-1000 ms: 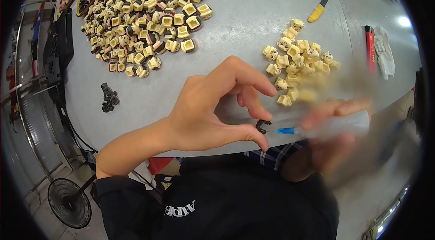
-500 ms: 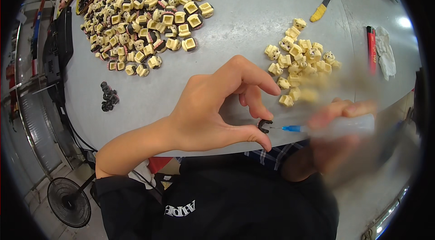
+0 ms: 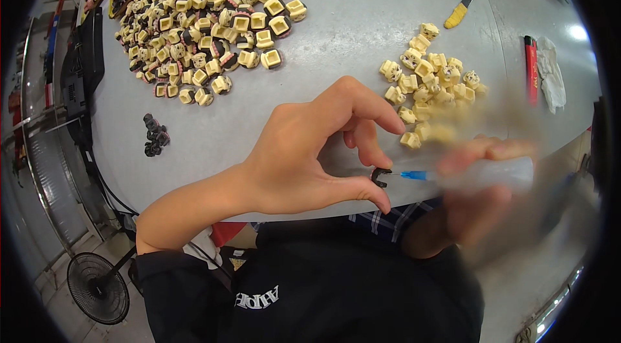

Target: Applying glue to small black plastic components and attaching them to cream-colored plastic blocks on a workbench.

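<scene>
My left hand (image 3: pixel 294 155) pinches a small black C-shaped piece (image 3: pixel 378 176) between the thumb and a fingertip, its opening turned to the right. The index finger is raised off it. A translucent white squeeze bottle (image 3: pixel 501 173) with a blue needle tip (image 3: pixel 414 175) lies sideways in my right hand (image 3: pixel 475 207), partly blurred. Its thin needle points left and reaches to the black piece's upper arm; whether it touches cannot be made out. Beyond my hands lies a small heap of cream-coloured doll-head-like parts (image 3: pixel 424 94), some with painted marks.
A large pile of cream parts with black and pink pieces (image 3: pixel 207 26) covers the far left. Several black pieces (image 3: pixel 155 136) lie at the left. A yellow-handled knife (image 3: pixel 460 8), a red marker-like stick (image 3: pixel 531 71) and crumpled white tissue (image 3: pixel 550 74) lie at the right. A fan (image 3: pixel 98 288) stands lower left.
The needle tip has shifted slightly up, from the middle of the black piece's opening to its upper arm. My left hand keeps its pinch and has barely moved.
</scene>
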The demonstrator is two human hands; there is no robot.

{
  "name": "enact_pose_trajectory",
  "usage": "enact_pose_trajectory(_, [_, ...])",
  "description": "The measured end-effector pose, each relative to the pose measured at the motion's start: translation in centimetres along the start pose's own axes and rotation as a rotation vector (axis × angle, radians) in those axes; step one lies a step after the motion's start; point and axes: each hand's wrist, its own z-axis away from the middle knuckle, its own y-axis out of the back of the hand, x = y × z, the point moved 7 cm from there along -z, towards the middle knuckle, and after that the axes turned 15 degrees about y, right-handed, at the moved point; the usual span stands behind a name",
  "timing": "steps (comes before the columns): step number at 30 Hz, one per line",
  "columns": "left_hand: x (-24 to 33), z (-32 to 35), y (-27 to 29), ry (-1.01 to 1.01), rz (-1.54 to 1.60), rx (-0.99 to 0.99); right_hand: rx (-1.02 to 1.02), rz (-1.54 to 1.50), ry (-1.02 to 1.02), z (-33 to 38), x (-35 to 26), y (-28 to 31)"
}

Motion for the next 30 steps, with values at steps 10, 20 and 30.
enact_pose_trajectory(10, [0.0,0.0,0.1,-0.007,0.007,0.013,0.003,0.032,0.000,0.0,0.2,0.3])
enact_pose_trajectory(20, [-0.1,-0.3,0.3,-0.017,0.039,0.007,0.054,-0.043,0.199,-0.4,0.4,3.0])
enact_pose_trajectory(30, [-0.3,0.3,0.8,-0.002,0.142,0.094,0.204,0.442,0.384,-3.0,-1.6,6.7])
